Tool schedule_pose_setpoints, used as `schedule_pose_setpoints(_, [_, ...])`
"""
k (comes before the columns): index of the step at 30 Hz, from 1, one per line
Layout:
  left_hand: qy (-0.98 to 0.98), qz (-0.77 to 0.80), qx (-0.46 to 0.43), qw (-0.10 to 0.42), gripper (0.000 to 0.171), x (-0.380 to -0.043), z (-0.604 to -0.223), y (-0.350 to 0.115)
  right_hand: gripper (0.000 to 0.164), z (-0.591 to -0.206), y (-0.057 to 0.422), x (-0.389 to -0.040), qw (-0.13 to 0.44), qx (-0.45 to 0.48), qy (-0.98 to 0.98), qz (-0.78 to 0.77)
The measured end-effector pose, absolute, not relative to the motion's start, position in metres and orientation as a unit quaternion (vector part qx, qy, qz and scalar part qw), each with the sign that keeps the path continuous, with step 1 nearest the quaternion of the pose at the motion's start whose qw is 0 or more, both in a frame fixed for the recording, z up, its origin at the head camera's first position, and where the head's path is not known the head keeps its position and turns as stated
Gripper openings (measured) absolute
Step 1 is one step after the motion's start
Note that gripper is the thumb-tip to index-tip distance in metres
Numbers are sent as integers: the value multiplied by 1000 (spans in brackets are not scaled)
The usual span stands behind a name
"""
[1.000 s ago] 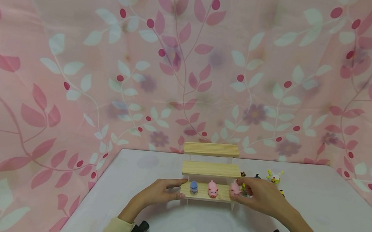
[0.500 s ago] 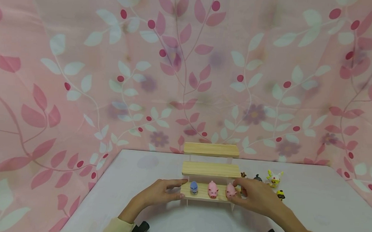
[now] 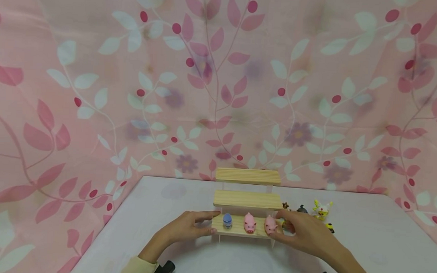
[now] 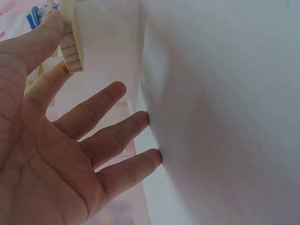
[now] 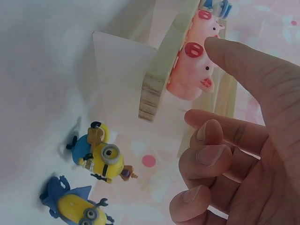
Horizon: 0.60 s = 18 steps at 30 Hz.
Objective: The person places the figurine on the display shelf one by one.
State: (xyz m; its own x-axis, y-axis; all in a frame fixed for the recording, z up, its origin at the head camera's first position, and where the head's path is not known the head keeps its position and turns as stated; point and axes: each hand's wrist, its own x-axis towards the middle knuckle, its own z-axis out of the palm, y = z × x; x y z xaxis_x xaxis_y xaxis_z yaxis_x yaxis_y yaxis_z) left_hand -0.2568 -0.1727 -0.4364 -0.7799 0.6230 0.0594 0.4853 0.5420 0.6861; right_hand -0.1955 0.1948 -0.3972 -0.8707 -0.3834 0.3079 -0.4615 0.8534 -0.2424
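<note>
A tiered display shelf [image 3: 252, 199] with pale wooden boards stands on the white table. On its lowest board sit a small blue figure [image 3: 227, 221], a pink toy pig [image 3: 249, 223] in the middle and a second pink toy pig [image 3: 271, 225] at the right end. My left hand [image 3: 188, 227] holds the left end of that board between thumb and index finger; its other fingers are spread below. My right hand [image 3: 305, 232] is at the right-end pig, thumb beside the snout and index finger apart from its body, other fingers loosely bent.
Several small figures stand right of the shelf: a yellow-and-white one [image 3: 321, 210], a dark one [image 3: 302, 209] and a black-and-yellow one [image 3: 330, 228]. Two yellow minion figures [image 5: 107, 157] show in the right wrist view. A pink floral cloth [image 3: 220, 92] hangs behind the table.
My right hand has moved the second pig leftward onto the lowest board's right end, and its fingers have since loosened. My left hand has stayed on the shelf.
</note>
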Motion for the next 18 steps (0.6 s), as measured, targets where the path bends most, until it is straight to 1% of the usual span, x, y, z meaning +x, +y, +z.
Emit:
schedule_pose_setpoints(5, [872,360,316,97,60,-257,-436,-173,54,-395,202,-190,138,222,-953,153])
schedule_pose_setpoints(11, [873,360,315,98,59,-258,-437,-173,47,-397,211,-187,144,222,-951,158])
schedule_pose_setpoints(18, [875,354,318,93,58,-258,-439,-173,47,-397,218,-187,137,209,-955,162])
